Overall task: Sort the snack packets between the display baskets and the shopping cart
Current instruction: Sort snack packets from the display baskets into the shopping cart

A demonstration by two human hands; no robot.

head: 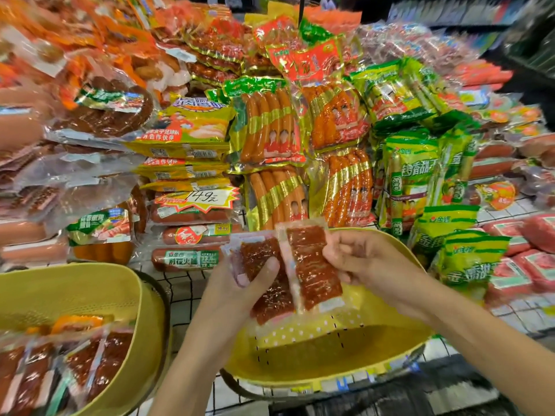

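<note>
Two clear packets of red-brown dried meat are held above a yellow basket (330, 358) at bottom centre. My left hand (240, 283) grips the darker packet (270, 292), thumb across its front. My right hand (357, 259) pinches the upper right edge of the brighter packet (312, 265), which overlaps the first. A second yellow basket (75, 289) at bottom left holds several similar meat packets (90, 361).
A display heaped with sausage packs fills the view behind: yellow and green packs (414, 175) at right, orange sausage packs (270, 127) in the centre, a price tag (204, 199) reading 14.9. A wire grid shelf (180, 289) lies under the baskets.
</note>
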